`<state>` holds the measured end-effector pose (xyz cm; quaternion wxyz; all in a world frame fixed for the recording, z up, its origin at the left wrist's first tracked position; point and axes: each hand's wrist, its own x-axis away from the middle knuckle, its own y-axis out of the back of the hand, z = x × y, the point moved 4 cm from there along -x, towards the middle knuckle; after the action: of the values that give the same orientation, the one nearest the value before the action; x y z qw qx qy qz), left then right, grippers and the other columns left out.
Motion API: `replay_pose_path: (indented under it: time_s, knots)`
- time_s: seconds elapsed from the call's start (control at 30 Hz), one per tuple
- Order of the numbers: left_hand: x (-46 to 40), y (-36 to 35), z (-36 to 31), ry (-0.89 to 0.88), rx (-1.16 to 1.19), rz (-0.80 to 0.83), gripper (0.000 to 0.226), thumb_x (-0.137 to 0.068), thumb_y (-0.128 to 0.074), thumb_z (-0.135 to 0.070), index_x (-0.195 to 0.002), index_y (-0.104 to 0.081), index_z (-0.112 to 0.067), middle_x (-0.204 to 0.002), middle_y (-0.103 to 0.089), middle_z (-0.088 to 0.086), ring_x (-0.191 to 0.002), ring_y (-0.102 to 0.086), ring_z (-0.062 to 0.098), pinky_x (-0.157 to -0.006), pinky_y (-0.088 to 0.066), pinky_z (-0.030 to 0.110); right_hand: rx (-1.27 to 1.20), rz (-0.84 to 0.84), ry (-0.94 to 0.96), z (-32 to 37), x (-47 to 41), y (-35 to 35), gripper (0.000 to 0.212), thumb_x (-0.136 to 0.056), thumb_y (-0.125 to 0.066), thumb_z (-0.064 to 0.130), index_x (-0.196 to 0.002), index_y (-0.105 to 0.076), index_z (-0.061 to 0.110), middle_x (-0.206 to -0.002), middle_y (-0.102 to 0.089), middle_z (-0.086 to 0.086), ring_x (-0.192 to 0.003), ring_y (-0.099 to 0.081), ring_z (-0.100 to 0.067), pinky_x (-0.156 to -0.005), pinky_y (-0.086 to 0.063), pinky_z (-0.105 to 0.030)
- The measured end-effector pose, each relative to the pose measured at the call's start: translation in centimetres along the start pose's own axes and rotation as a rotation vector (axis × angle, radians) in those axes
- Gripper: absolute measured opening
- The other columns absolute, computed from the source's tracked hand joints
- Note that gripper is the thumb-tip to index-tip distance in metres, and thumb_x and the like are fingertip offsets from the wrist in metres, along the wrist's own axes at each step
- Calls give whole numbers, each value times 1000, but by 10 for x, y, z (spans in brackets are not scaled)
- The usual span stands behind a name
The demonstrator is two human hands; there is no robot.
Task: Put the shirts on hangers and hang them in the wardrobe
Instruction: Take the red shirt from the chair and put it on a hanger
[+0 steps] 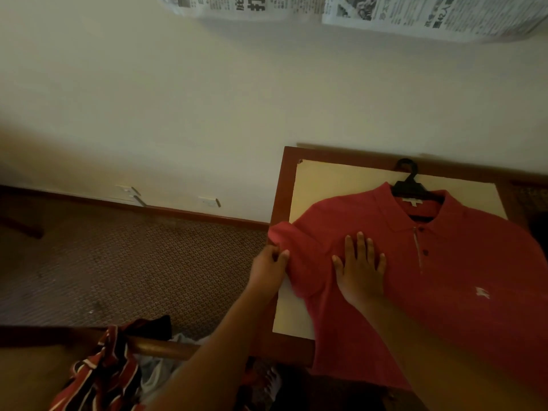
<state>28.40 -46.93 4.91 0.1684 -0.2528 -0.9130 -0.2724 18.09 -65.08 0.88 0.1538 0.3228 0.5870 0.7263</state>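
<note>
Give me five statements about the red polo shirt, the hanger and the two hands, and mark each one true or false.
1. The red polo shirt lies front side up on the table. True.
2. The black hanger lies beside the shirt, clear of it. False: it sits inside the collar, with only its hook and neck showing above.
3. The right hand lies flat on the shirt's chest with fingers spread. True.
4. The left hand rests empty on the carpet. False: it pinches the shirt's sleeve at the table's edge.
5. A striped garment hangs over a wooden rail at lower left. True.
</note>
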Motion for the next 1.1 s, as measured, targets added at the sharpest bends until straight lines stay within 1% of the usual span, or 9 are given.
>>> replay_pose_path:
  time_s: [0.13,0.3,0.5,0.57,0.67,0.73,0.83,1.0,1.1]
  knots:
    - [13,0,0,93,494,-64,27,-100,-44,-34,-104,-48,-8,-79,-50,0,-65,-51,9,-54,-45,24,5,22,6,-2,1,0,66,-98,-14,55,-154,-1,22,-162,6,-6,-148,8,-27,-117,1,-53]
    - [24,9,23,300,1000,-86,33,-95,-57,-19,-125,-44,-24,-90,-57,6,-68,-54,14,-56,-46,27,-12,32,17,-2,1,1,66,-99,-15,54,-154,0,22,-162,7,-6,-148,9,-26,-117,2,-53]
    - [14,-2,29,369,757,-287,25,-95,-56,-15,-119,-53,-10,-74,-54,2,-58,-48,9,-54,-44,21,3,52,24,-2,2,2,66,-99,-13,55,-154,4,22,-161,10,-6,-148,11,-26,-117,3,-52]
    - [5,-5,28,396,693,-345,34,-92,-60,-25,-122,-52,-10,-88,-62,7,-71,-60,16,-61,-49,26,6,53,28,-3,2,3,66,-99,-12,55,-154,4,22,-161,11,-6,-148,11,-27,-117,3,-52]
    - [-5,0,26,340,-65,-366,63,-89,-60,-45,-141,-36,-18,-141,-40,15,-127,-41,32,-99,-39,44,2,64,28,-2,3,4,67,-99,-14,55,-154,3,21,-161,10,-6,-148,11,-27,-117,1,-53]
    - [-11,0,24,107,-444,-298,65,-91,-55,-48,-146,-26,-27,-147,-29,11,-135,-29,32,-107,-31,48,-15,57,29,-1,2,7,67,-99,-18,55,-154,0,22,-161,10,-7,-148,10,-28,-117,1,-54]
    - [-20,-1,34,-23,-299,-185,46,-97,-50,-28,-141,-37,-25,-133,-45,8,-118,-49,24,-91,-42,34,0,50,101,3,-2,10,67,-97,-20,59,-153,4,30,-161,13,-4,-148,12,-29,-116,2,-55]
    - [-18,14,48,213,193,-410,47,-85,-49,-3,-130,-49,-16,-121,-51,7,-98,-58,20,-77,-53,31,1,132,141,5,-11,11,68,-95,-18,64,-152,6,37,-161,14,-2,-147,14,-29,-115,4,-55]
    - [-7,10,17,-86,-408,-431,57,-85,-53,-20,-141,-38,-23,-146,-31,9,-134,-31,30,-111,-30,50,-11,104,125,6,-14,13,68,-95,-18,64,-152,6,36,-161,15,-3,-147,14,-29,-116,3,-56]
